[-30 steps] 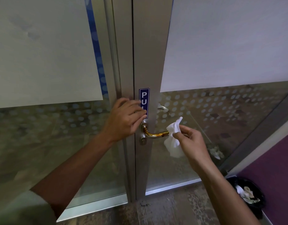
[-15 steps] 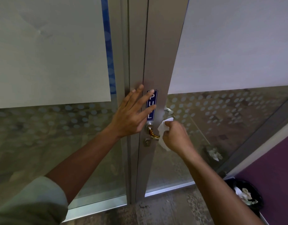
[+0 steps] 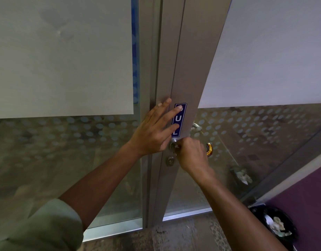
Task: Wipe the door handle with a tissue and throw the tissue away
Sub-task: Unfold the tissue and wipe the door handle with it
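Note:
A gold door handle (image 3: 209,149) sticks out from the metal door frame (image 3: 188,69); only its curved free end shows past my right hand (image 3: 191,153). That hand is closed around the handle near its base. The white tissue is hidden inside its grip. My left hand (image 3: 156,132) lies flat and open on the frame, fingers spread over the blue PULL sign (image 3: 179,122), just left of and above the handle.
A keyhole (image 3: 170,161) sits below the handle. A black bin (image 3: 275,225) with crumpled tissues stands on the floor at the lower right, by a purple wall (image 3: 304,196). Frosted glass panels (image 3: 62,57) flank the frame.
My right hand slid left along the handle to its base, covering the tissue and baring the handle's gold tip. My left hand stays flat on the frame.

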Action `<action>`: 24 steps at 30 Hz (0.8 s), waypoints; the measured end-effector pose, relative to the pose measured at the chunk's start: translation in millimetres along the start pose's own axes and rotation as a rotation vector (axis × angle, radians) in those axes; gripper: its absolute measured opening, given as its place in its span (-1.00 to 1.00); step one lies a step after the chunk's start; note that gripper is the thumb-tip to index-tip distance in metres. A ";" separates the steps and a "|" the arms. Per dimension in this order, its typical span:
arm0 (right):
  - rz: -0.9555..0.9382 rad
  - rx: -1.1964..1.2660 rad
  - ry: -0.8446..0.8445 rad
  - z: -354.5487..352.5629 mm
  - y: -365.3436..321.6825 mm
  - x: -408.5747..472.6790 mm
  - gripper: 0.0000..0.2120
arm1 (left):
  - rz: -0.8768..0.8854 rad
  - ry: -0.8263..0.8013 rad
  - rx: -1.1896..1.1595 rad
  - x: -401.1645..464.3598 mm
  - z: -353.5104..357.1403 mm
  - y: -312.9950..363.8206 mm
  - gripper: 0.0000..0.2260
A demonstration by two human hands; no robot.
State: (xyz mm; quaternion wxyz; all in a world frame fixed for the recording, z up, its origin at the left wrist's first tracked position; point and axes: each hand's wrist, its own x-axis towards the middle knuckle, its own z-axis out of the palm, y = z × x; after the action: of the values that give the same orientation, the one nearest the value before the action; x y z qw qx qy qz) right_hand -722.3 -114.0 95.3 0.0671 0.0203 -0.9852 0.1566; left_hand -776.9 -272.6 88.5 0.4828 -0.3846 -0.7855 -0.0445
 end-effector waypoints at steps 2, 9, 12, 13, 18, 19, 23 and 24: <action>0.028 0.089 -0.041 -0.1 0.1 -0.1 -0.90 | -0.005 0.013 0.006 -0.8 2.6 0.2 -0.74; -0.050 0.024 0.032 9.9 11.5 -3.1 -0.84 | -0.007 0.036 0.025 -2.5 9.6 0.9 -0.75; -0.052 -0.086 0.137 15.7 11.2 -4.5 -0.92 | -0.010 0.027 0.025 -2.7 10.7 0.0 -0.73; -0.045 -0.122 0.163 18.8 11.0 -5.2 -0.90 | -0.010 0.024 0.025 -2.6 10.9 -0.2 -0.72; -0.019 -0.256 0.311 37.0 6.8 -12.4 -0.80 | -0.004 0.012 0.052 -2.0 9.1 0.3 -0.74; -0.035 -0.266 0.335 39.9 6.3 -13.5 -0.78 | 0.000 0.002 0.074 -1.6 9.0 0.9 -0.74; -0.089 -0.319 0.310 46.6 6.6 -15.6 -0.78 | 0.005 -0.076 0.280 -0.9 12.6 7.7 -0.57; -0.094 -0.328 0.301 46.7 6.0 -16.3 -0.82 | -0.004 -0.088 0.330 -1.5 14.3 9.3 -0.52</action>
State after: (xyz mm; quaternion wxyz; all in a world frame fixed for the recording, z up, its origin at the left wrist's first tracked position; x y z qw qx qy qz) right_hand -712.4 -122.5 47.2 0.2228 0.0313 -0.9743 -0.0076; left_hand -780.9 -260.6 76.9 0.5047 -0.3002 -0.8031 0.1010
